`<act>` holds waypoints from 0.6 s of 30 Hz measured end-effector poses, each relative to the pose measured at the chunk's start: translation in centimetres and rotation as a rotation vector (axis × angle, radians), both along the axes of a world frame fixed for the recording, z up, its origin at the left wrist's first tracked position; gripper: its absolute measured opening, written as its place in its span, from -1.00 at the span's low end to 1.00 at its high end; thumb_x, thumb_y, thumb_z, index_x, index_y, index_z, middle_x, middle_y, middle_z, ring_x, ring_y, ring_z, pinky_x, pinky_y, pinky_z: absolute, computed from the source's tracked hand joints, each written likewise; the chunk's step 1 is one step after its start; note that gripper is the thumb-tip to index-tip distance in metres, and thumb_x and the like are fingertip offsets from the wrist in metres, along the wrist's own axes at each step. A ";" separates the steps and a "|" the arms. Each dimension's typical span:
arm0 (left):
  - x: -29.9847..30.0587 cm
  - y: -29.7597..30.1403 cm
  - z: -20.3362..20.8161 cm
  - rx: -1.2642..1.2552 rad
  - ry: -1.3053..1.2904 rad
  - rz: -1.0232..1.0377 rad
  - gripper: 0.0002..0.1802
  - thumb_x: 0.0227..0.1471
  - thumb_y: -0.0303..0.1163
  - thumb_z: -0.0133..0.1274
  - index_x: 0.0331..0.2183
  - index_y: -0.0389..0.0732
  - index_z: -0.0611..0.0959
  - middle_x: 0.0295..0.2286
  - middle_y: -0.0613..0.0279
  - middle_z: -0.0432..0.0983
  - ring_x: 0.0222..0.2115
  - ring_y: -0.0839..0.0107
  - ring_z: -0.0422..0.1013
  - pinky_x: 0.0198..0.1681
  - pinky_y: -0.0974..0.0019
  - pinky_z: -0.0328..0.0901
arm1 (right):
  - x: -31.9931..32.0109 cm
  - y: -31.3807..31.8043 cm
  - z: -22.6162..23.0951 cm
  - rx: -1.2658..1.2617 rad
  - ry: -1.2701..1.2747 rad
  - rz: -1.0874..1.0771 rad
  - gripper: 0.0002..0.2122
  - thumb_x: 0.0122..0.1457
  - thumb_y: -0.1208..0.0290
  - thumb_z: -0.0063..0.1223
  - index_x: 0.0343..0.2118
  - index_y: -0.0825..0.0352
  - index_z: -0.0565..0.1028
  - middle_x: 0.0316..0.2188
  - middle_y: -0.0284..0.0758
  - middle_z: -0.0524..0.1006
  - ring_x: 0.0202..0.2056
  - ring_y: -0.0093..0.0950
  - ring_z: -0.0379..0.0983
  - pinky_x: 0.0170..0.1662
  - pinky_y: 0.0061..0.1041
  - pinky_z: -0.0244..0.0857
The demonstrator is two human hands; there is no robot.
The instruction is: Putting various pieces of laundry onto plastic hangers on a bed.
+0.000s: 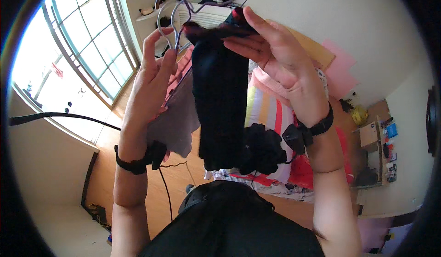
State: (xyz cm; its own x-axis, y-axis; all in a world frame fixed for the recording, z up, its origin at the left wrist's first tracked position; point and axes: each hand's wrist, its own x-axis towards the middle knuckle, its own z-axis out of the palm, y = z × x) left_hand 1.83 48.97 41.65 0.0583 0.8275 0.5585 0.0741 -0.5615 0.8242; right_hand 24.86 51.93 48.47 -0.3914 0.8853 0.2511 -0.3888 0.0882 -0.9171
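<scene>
My left hand point(156, 68) is closed round the wire necks of several clothes hangers point(176, 20), purple and pale grey. From a purple one hangs a black garment point(220, 96) with touches of dark red at its top edge. Its lower end bunches into a ruffled black part point(264, 149) on the right; I cannot tell whether that belongs to the same piece. My right hand point(280, 55) grips the garment's upper right edge, thumb above and fingers below. Behind my left wrist hang a grey cloth point(177, 119) and a pink garment point(181, 68), partly hidden by the black one.
A bed point(271, 105) with striped and red bedding lies beyond the garments. Sliding glass doors point(87, 32) stand at the left. At the right is a shelf point(381, 151) with small items. A dark cable point(165, 188) crosses the wooden floor point(133, 179).
</scene>
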 end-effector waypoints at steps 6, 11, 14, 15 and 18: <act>0.1 -0.2 1.4 -0.235 0.074 0.048 -0.49 0.16 -0.16 -0.01 0.07 -0.10 0.25 -0.53 0.37 0.38 -0.50 0.66 0.21 -0.43 0.56 0.16 | 0.4 -0.9 -1.6 0.111 0.030 0.149 -0.70 0.08 0.47 0.19 -0.12 0.39 0.47 -0.20 -0.29 0.54 -0.22 -0.48 0.52 -0.04 -0.53 0.39; 0.7 1.7 0.2 -0.026 0.157 -0.094 -0.28 -0.16 -0.21 0.34 0.00 -0.24 0.38 -0.34 0.12 0.56 -0.30 0.53 0.44 -0.24 0.46 0.32 | -0.5 -2.6 -0.6 0.163 0.083 0.193 -0.70 0.08 0.61 0.10 -0.09 0.45 0.43 -0.20 -0.27 0.53 -0.18 -0.46 0.51 -0.02 -0.52 0.40; -0.3 2.6 -1.1 -0.048 0.202 0.051 -0.42 -0.17 -0.32 0.34 -0.09 -0.25 0.48 -0.37 0.12 0.58 -0.36 0.56 0.47 -0.32 0.46 0.35 | -1.3 -0.8 -0.6 0.178 0.205 0.173 -0.71 0.11 0.63 0.03 -0.06 0.46 0.41 -0.20 -0.22 0.53 -0.17 -0.42 0.51 -0.03 -0.51 0.42; 0.0 3.1 -1.2 -0.116 0.153 -0.053 -0.50 -0.13 -0.34 0.30 -0.13 -0.25 0.50 -0.45 0.19 0.56 -0.45 0.61 0.43 -0.40 0.49 0.31 | -0.4 -0.1 -0.2 0.212 0.302 0.084 -0.71 0.14 0.63 -0.01 -0.05 0.46 0.40 -0.19 -0.20 0.53 -0.16 -0.40 0.51 -0.04 -0.50 0.43; 1.0 3.6 -0.9 -0.162 0.213 -0.156 -0.68 -0.02 -0.35 0.21 -0.22 -0.25 0.52 -0.66 0.42 0.42 -0.66 0.73 0.23 -0.60 0.52 0.09 | 8.3 2.7 0.0 0.248 0.330 -0.029 -0.72 0.17 0.58 -0.05 -0.04 0.43 0.40 -0.15 -0.20 0.53 -0.14 -0.43 0.50 -0.03 -0.47 0.42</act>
